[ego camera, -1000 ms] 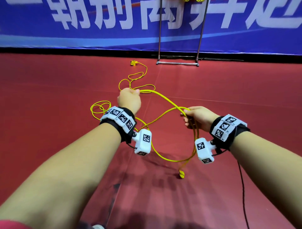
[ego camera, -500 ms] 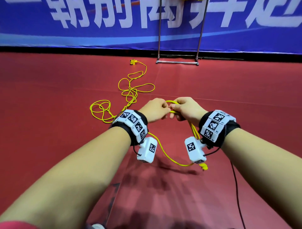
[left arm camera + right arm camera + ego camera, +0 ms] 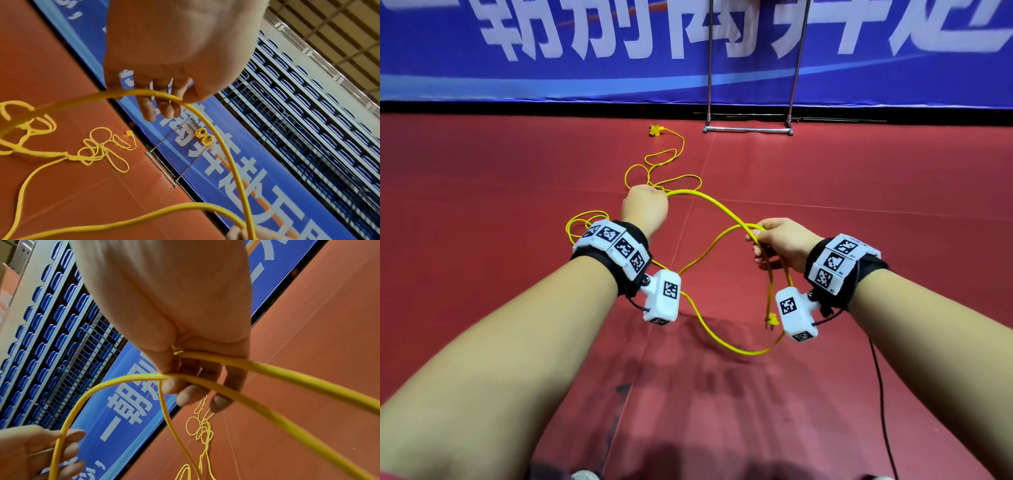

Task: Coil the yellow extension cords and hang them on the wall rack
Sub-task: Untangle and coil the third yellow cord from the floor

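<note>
The right hand point(image 3: 780, 245) grips the gathered loops of the thin yellow rubber-sheathed extension cord point(image 3: 709, 205), pronged plug point(image 3: 771, 322) hanging below. The left hand point(image 3: 644, 210), farther forward, closes round the span arching between them. Uncoiled cord trails ahead across the red floor point(image 3: 482, 205) towards the metal wire rack point(image 3: 751, 129), which already carries two yellow coils point(image 3: 204, 138).

Left hand point(image 3: 644, 209), right hand point(image 3: 781, 244) gripping
</note>
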Demonstrator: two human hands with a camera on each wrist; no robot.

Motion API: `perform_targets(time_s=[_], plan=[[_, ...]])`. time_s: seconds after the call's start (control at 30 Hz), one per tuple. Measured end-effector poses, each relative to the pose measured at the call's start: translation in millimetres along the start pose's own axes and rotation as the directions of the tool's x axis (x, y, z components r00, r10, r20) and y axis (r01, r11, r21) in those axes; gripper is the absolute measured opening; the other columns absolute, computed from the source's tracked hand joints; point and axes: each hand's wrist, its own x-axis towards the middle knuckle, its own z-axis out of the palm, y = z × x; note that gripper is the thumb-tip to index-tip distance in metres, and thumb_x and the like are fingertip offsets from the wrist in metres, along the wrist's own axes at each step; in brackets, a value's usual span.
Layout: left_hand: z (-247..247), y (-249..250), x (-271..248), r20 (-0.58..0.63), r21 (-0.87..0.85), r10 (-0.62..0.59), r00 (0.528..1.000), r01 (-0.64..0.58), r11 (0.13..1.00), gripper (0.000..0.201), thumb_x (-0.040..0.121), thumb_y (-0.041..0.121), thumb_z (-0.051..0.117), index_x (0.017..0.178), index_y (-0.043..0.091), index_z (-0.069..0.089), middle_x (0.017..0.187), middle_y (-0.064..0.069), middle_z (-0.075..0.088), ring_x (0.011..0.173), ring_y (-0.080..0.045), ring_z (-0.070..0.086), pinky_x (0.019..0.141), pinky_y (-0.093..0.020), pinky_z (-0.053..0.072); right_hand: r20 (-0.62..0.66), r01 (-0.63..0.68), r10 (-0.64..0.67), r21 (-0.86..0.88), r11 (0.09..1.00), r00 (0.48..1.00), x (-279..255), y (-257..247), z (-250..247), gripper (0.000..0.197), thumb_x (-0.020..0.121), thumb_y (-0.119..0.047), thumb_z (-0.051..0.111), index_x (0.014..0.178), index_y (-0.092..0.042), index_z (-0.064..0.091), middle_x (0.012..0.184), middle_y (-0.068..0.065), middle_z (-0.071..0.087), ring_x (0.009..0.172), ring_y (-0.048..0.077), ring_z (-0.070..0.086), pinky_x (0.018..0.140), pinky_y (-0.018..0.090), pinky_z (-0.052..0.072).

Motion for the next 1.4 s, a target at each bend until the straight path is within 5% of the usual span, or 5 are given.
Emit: perform_targets(time_s=[0.13, 0.3, 0.8, 1.13, 1.4], plan=[[-7.7, 35.8, -47.2, 0.192, 0.262, 0.142, 0.971, -0.19, 0.946, 0.017, 0.071, 0.037, 0.054, 0.071, 0.024, 0.065, 0.086, 0.0, 0.068, 0.094, -0.028, 0.061, 0.087, -0.035, 0.05, -0.003, 0.043, -0.043, 0.085, 0.995, 0.999, 1.7, -10.2, 5.0, 0.019, 0.101, -0.017, 0.051, 0.083, -0.012, 0.055, 0.059, 0.004, 0.051, 0.05, 0.017, 0.05, 0.058, 0.03, 0.049], [10.8, 41.4, -64.3, 0.58, 0.242, 0.263, 0.771, -0.471, 0.848, 0.019, 0.086, 0.04, 0.07, 0.079, 0.022, 0.07, 0.068, 0.006, 0.062, 0.068, -0.012, 0.056, 0.065, -0.026, 0.042, 0.062, 0.086, -0.092, 0.089, 0.992, 0.994, -0.6, -16.9, 14.0, 0.017, 0.101, -0.014, 0.052, 0.086, -0.011, 0.06, 0.057, 0.004, 0.052, 0.049, 0.015, 0.051, 0.058, 0.03, 0.05], [-20.6, 25.8, -35.2, 0.149, 0.102, 0.049, 0.988, -0.065, 0.993, 0.037, 0.061, 0.046, 0.065, 0.044, 0.015, 0.055, 0.047, 0.003, 0.051, 0.058, -0.026, 0.045, 0.068, -0.04, 0.042, -0.178, -0.035, -0.019, -0.294, 0.955, 0.984, 12.9, 24.3, -22.6, 0.018, 0.098, -0.019, 0.054, 0.088, -0.018, 0.068, 0.073, 0.003, 0.064, 0.06, 0.014, 0.054, 0.055, 0.021, 0.033], [-17.9, 31.6, -54.3, 0.456, 0.363, 0.038, 0.889, -0.225, 0.904, 0.031, 0.071, 0.022, 0.061, 0.057, 0.016, 0.034, 0.056, -0.001, 0.03, 0.058, -0.022, 0.027, 0.051, -0.033, 0.023, -0.187, -0.06, -0.099, -0.692, 0.719, 0.977, 9.6, 18.7, -25.5, 0.005, 0.087, -0.029, 0.071, 0.084, -0.025, 0.073, 0.062, -0.004, 0.059, 0.062, 0.013, 0.054, 0.051, 0.024, 0.04], [-10.7, 25.7, -64.0, 0.698, 0.433, -0.078, 0.712, -0.332, 0.838, 0.035, 0.082, 0.026, 0.074, 0.05, 0.017, 0.063, 0.041, 0.011, 0.05, 0.057, -0.012, 0.04, 0.062, -0.026, 0.032, -0.241, 0.051, -0.186, -0.476, 0.878, 0.952, 17.0, 14.5, -15.0, 0.025, 0.086, -0.036, 0.065, 0.074, -0.016, 0.072, 0.074, 0.006, 0.073, 0.061, 0.021, 0.067, 0.071, 0.035, 0.057]])
